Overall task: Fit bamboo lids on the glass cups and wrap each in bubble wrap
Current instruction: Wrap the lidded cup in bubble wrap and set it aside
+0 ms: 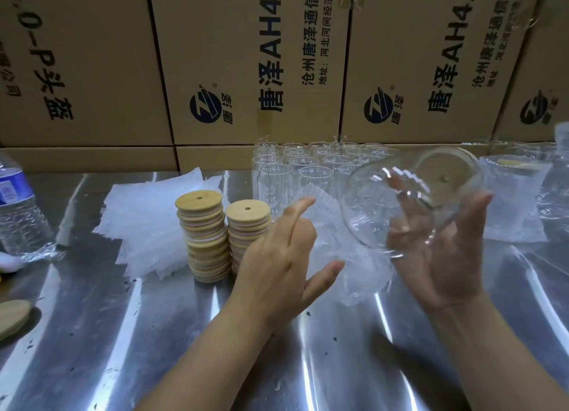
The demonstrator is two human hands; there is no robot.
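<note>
**Lidded cup held beside the wrap sheet**

At centre right, my right hand (437, 256) grasps a glass cup (366, 204) that is tilted base-first toward me, thumb on one side and fingers on the other. Its bamboo lid (440, 173) shows at the far end. My left hand (277, 256) is released, fingers straight against a bubble wrap sheet (332, 235) just beside the cup. Left of centre stand two lid stacks (200, 226), with empty cups (295, 170) behind them. Wrapped cups (514, 201) lie at the right edge of the steel table (154, 333).
</note>
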